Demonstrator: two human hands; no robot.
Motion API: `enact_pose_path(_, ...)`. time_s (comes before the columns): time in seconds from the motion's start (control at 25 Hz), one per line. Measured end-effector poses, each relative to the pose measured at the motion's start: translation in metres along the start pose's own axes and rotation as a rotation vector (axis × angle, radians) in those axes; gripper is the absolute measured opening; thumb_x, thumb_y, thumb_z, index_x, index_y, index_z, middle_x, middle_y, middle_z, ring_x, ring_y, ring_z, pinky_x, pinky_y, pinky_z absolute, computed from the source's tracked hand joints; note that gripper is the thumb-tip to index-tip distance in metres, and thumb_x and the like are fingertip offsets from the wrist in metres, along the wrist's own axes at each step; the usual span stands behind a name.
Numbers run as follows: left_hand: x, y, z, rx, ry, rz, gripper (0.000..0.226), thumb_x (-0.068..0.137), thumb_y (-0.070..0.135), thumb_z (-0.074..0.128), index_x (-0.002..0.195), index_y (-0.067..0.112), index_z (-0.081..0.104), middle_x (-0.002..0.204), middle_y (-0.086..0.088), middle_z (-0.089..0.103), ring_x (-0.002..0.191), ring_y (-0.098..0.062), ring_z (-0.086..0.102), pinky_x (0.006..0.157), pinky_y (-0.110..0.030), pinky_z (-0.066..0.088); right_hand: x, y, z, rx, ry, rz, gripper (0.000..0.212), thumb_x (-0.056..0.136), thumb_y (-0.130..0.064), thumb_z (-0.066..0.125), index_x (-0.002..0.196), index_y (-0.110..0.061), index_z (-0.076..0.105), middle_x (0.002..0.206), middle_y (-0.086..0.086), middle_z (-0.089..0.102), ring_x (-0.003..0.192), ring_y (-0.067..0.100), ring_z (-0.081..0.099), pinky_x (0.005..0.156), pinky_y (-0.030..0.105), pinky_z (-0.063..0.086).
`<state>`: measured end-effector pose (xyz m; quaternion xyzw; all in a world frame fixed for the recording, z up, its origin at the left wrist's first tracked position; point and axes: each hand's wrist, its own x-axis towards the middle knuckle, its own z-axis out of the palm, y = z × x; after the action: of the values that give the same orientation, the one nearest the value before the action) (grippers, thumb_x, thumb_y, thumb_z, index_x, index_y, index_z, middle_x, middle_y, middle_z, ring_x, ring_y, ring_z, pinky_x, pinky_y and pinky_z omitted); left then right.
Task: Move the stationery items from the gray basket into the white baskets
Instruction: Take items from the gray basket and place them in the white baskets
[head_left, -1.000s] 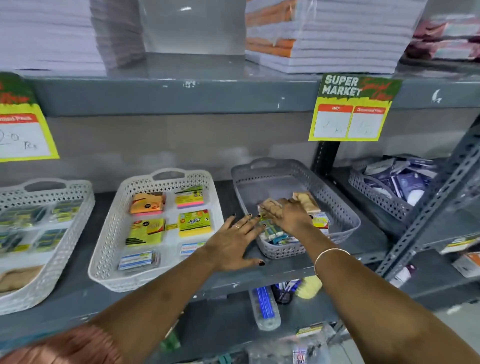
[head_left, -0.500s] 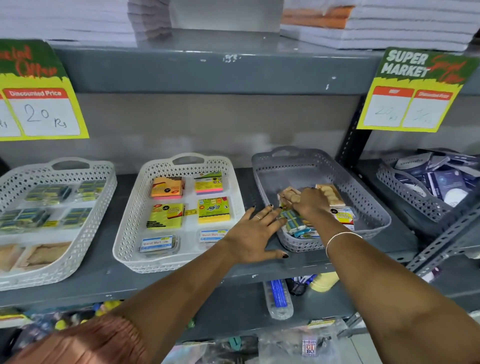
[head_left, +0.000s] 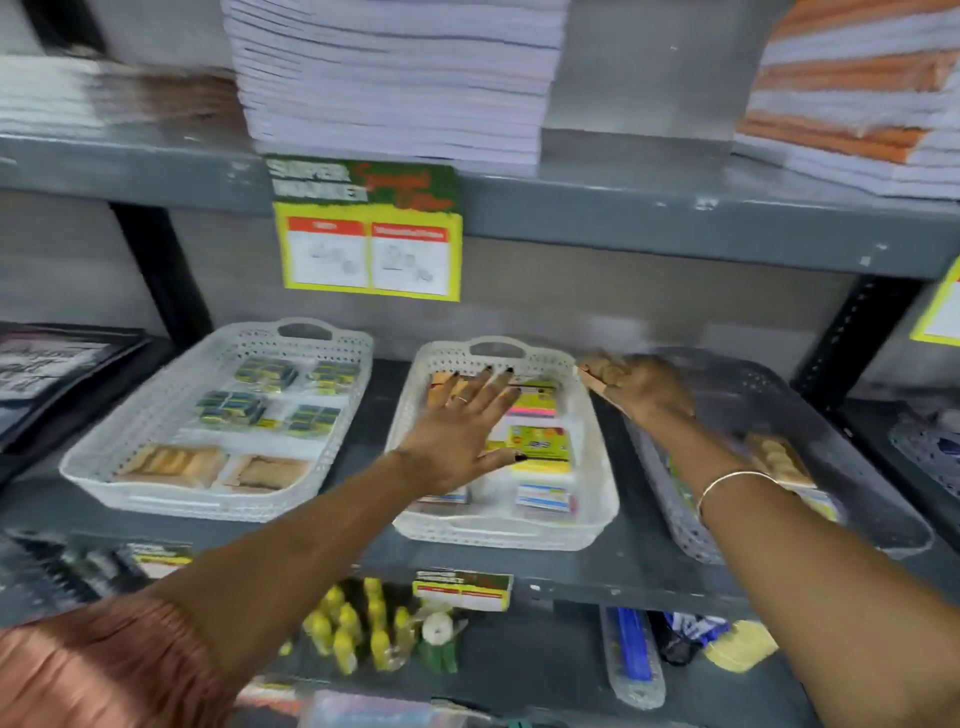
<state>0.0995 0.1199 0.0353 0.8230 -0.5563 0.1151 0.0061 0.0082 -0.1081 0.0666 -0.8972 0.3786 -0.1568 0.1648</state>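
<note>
The gray basket (head_left: 852, 467) sits at the right of the middle shelf, blurred, with a tan packet (head_left: 779, 460) and other small items still inside. My right hand (head_left: 641, 387) is above the gap between the gray basket and the middle white basket (head_left: 597, 483), shut on a tan packet (head_left: 597, 371). My left hand (head_left: 462, 431) hovers flat with fingers spread over that white basket, which holds sticky-note packs (head_left: 540, 441). A second white basket (head_left: 156, 410) at the left holds dark small packs and tan packets (head_left: 176, 465).
Stacks of paper (head_left: 395, 78) fill the upper shelf, and a yellow price sign (head_left: 369, 244) hangs from its edge. Yellow bottles (head_left: 358, 629) and a blue item (head_left: 634, 649) lie on the lower shelf. Black shelf posts stand at left and right.
My right hand lifted a tan packet out of the gray basket and moved left. My left hand moved from the shelf edge to over the middle white basket. The view swung left.
</note>
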Motion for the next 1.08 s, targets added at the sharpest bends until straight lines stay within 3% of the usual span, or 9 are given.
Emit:
enact_pose_path(0.08, -0.041, -0.045, -0.002, 0.0, 0.039, -0.107, 0.096, 0.074, 0.076, -0.006, 0.147, 0.017, 0.01, 0.154, -0.001, -0.004, 0.144, -0.022, 0.0, 0.114, -0.044, -0.003, -0.003, -0.045, 0.016, -0.004, -0.015, -0.118, 0.085, 0.076, -0.081, 0.029, 0.108, -0.012, 0.068, 0.106, 0.022, 0.067, 0.102, 0.037, 0.063, 0.085, 0.038, 0.053)
enact_pose_path(0.12, -0.062, -0.063, -0.001, 0.013, 0.066, -0.142, 0.095, 0.077, 0.075, -0.006, 0.146, 0.014, 0.016, 0.155, -0.005, 0.006, 0.143, -0.025, 0.006, 0.113, -0.046, 0.001, -0.008, -0.068, 0.021, 0.015, -0.024, -0.146, 0.084, 0.074, -0.079, 0.034, 0.106, -0.008, 0.068, 0.106, 0.022, 0.068, 0.102, 0.037, 0.063, 0.085, 0.039, 0.052)
enact_pose_path(0.24, -0.124, -0.093, 0.009, 0.064, 0.071, -0.245, 0.085, 0.087, 0.067, 0.002, 0.141, 0.009, 0.031, 0.151, -0.012, 0.029, 0.14, -0.028, 0.02, 0.112, -0.052, 0.019, -0.024, -0.134, 0.037, 0.028, -0.067, -0.212, 0.054, 0.077, -0.046, 0.054, 0.105, -0.001, 0.067, 0.11, 0.022, 0.068, 0.107, 0.036, 0.062, 0.086, 0.036, 0.051)
enact_pose_path(0.32, -0.158, -0.104, 0.018, 0.078, 0.069, -0.292, 0.08, 0.089, 0.065, 0.006, 0.142, 0.009, 0.027, 0.151, -0.011, 0.027, 0.141, -0.025, 0.016, 0.109, -0.049, 0.017, -0.036, -0.175, 0.057, 0.076, -0.122, -0.29, 0.047, 0.077, -0.042, 0.057, 0.106, -0.005, 0.067, 0.107, 0.019, 0.069, 0.104, 0.033, 0.063, 0.084, 0.035, 0.052)
enact_pose_path(0.48, -0.213, -0.142, 0.028, 0.055, 0.101, -0.473, 0.08, 0.09, 0.065, 0.007, 0.143, 0.006, 0.019, 0.151, -0.016, 0.025, 0.14, -0.027, 0.011, 0.107, -0.048, 0.014, -0.063, -0.24, 0.096, 0.221, -0.189, -0.382, 0.072, 0.067, -0.078, 0.052, 0.094, -0.013, 0.068, 0.093, 0.012, 0.074, 0.092, 0.029, 0.069, 0.077, 0.036, 0.057)
enact_pose_path(0.64, -0.264, -0.198, 0.047, -0.004, 0.066, -0.666, 0.091, 0.086, 0.072, 0.006, 0.145, 0.003, 0.006, 0.152, -0.018, 0.014, 0.143, -0.023, -0.008, 0.111, -0.048, 0.012, -0.104, -0.284, 0.114, 0.068, -0.257, -0.512, 0.046, 0.08, -0.05, 0.061, 0.097, -0.008, 0.067, 0.103, 0.018, 0.071, 0.098, 0.035, 0.066, 0.076, 0.035, 0.052)
enact_pose_path(0.8, -0.294, -0.233, 0.064, -0.049, -0.005, -0.792, 0.118, 0.069, 0.088, 0.004, 0.142, -0.005, 0.003, 0.152, -0.023, 0.013, 0.141, -0.034, 0.01, 0.111, -0.052, 0.018, -0.122, -0.292, 0.146, -0.03, -0.363, -0.583, 0.026, 0.079, -0.029, 0.067, 0.094, -0.008, 0.063, 0.112, 0.016, 0.066, 0.104, 0.032, 0.062, 0.072, 0.033, 0.047)
enact_pose_path(0.96, -0.303, -0.255, 0.079, -0.124, -0.055, -0.795, 0.136, 0.052, 0.096, 0.001, 0.144, -0.004, 0.003, 0.154, -0.022, 0.008, 0.142, -0.032, 0.003, 0.114, -0.05, 0.007, -0.132, -0.293, 0.165, -0.103, -0.427, -0.64, 0.036, 0.077, -0.027, 0.068, 0.106, -0.005, 0.062, 0.116, 0.014, 0.063, 0.11, 0.031, 0.059, 0.083, 0.034, 0.05)
enact_pose_path(1.08, -0.305, -0.267, 0.088, -0.147, -0.149, -0.69, 0.134, 0.049, 0.096, 0.007, 0.146, 0.004, 0.005, 0.156, -0.014, 0.006, 0.144, -0.025, -0.001, 0.115, -0.048, 0.003, -0.131, -0.292, 0.173, -0.14, -0.476, -0.646, 0.04, 0.081, -0.028, 0.067, 0.113, -0.004, 0.058, 0.12, 0.015, 0.061, 0.114, 0.031, 0.056, 0.085, 0.037, 0.049)
